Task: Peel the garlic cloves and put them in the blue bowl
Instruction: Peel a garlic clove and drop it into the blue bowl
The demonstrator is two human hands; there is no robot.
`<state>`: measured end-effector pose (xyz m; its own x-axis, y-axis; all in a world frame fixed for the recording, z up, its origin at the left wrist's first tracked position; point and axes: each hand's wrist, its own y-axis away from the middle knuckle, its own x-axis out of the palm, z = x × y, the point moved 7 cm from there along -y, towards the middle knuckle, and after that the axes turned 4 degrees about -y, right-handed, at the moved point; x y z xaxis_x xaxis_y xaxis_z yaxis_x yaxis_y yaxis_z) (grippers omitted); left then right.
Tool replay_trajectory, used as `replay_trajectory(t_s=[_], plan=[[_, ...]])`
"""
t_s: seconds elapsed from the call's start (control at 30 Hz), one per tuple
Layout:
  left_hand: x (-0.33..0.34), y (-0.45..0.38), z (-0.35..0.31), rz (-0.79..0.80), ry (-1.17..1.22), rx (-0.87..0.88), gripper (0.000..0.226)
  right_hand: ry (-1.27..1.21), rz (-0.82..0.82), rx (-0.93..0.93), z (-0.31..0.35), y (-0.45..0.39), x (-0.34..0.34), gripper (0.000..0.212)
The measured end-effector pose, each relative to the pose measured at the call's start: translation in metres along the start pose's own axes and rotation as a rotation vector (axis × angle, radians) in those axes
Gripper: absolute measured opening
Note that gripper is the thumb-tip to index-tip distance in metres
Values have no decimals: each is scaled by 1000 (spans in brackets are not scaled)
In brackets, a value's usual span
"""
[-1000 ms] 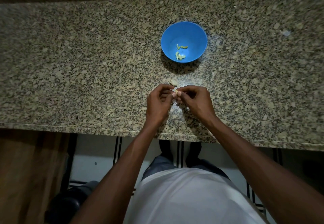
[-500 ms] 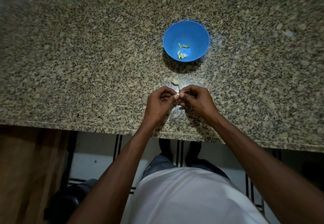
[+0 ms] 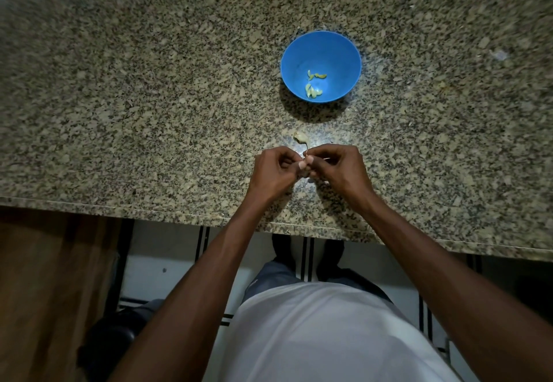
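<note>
Head view: A person stands at a speckled granite counter (image 3: 149,112), both hands meeting just above its near edge. The left hand (image 3: 273,170) and the right hand (image 3: 338,166) are curled, fingertips touching, pinching between them a small garlic clove (image 3: 303,162), of which only a pale sliver and a thin curl of skin show (the rest is hidden by the fingers). Compared with half a second ago, the hands sit in much the same spot and the same pinch; what looks new is a fine strand of skin standing up between the thumbs, which suggests the peel is coming away rather than the clove being finished.

Just beyond the hands, a scrap of garlic skin (image 3: 300,137) lies on the counter, where it lay a moment earlier. Farther back stands the blue bowl (image 3: 347,52), well apart from the hands, with a few yellowish peeled cloves (image 3: 313,90) resting in its bottom; their number appears unchanged.

Judged from this, the task is partway along: some cloves are in the bowl, one is mid-peel, and the drop into the bowl is not yet made. Whether more unpeeled cloves wait anywhere cannot be told.
</note>
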<state>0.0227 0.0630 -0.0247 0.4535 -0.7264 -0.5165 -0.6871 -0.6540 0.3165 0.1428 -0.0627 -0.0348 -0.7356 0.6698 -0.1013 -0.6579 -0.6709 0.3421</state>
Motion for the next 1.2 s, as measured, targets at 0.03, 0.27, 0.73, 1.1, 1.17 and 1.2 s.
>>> replay_trajectory(t_s=[0.03,0.27,0.73,1.1,1.17,1.2], plan=[[1,-1,1,12,-7,-23,22,23,2,-1,1,0,0,11],[16,0,8,177,-8,-57,17,120,50,-26,1,4,-1,22],[19,-1,1,345,-101,-55,19,112,43,-26,11,-1,-4,15],[13,1,8,444,-60,-74,28,232,72,-110,14,3,2,13],[13,5,6,463,9,-67,30,203,94,-98,14,1,0,14],[14,6,5,471,35,-69,30,195,106,-94,15,0,-1,14]])
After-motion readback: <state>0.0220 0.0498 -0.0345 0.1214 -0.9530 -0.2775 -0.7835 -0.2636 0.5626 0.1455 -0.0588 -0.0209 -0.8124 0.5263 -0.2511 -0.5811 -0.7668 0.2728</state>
